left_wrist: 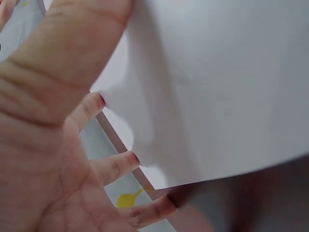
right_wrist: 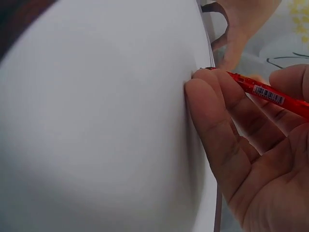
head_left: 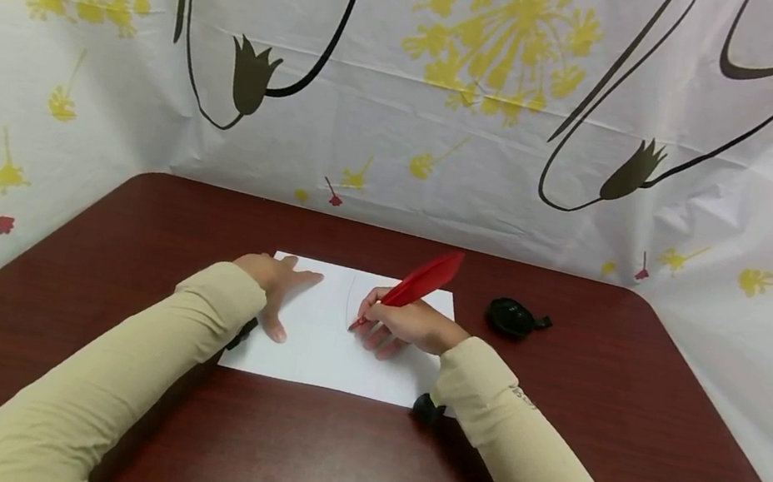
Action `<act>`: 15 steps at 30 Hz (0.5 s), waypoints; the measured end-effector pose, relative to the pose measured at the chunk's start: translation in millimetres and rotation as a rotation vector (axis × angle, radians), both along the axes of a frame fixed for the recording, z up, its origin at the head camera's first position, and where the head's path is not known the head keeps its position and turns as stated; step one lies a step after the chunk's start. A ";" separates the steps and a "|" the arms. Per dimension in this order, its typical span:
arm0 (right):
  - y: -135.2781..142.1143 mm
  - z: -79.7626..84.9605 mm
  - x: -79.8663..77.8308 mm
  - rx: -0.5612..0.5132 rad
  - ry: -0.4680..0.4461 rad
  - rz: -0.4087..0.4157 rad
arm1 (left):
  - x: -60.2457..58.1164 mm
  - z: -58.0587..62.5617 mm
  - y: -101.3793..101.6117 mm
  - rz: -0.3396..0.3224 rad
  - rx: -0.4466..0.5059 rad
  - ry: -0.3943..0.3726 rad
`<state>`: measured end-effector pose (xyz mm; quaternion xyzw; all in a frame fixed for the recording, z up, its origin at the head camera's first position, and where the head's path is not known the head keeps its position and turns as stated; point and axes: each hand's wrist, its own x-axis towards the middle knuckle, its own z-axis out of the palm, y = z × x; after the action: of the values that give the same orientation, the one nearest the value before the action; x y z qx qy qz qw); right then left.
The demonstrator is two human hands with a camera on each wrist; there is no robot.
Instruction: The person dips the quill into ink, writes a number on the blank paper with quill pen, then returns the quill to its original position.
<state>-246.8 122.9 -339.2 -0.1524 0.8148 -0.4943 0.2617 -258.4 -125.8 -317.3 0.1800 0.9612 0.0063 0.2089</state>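
Fingers, right hand (head_left: 411,322): you are pinching a slim red pen topped with a broad red feather shape (head_left: 426,278) between thumb and fingertips, the lower fingers curling beneath. Fingers, left hand (head_left: 278,283): you are spreading them apart, laying them on the upper left part of a white rectangular sheet of paper (head_left: 307,359); one fingertip is extending past the sheet's corner.

Sleeves (head_left: 129,377), beige cloth, cuffs turned back: you are wearing a pair, both slanting inward over the table. Small black rounded piece (head_left: 428,409): sitting below your right cuff, overlapping the paper's near edge. Small black piece (head_left: 241,334): showing beside your left cuff.

Pen, details: its tip is touching the sheet near the middle, its feather end rising toward the far right; a white barcode label (right_wrist: 268,94) is facing your right wrist camera. Line, thin and slightly curved: running from the sheet's far edge toward your pen tip.

Table (head_left: 352,459), reddish-brown, smooth: supporting the sheet. Black glossy oval object with a short tab (head_left: 511,317): lying right of the paper, well apart from it. Backdrop (head_left: 379,97), white sheeting printed with yellow blooms and dark tulips: hanging behind everything.
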 end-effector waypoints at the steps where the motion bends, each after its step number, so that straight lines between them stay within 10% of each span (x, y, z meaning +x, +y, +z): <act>1: 0.7 0.0 0.8 0.004 -0.001 0.001 | 0.0 -0.1 0.0 0.000 0.001 -0.001; 15: 7.1 1.1 14.8 0.025 0.005 0.035 | -1.0 -0.5 0.3 0.011 0.018 -0.027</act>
<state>-231.9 130.0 -338.1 -0.1646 0.8186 -0.4793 0.2702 -259.4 -125.5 -317.8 0.1763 0.9592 0.0188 0.2203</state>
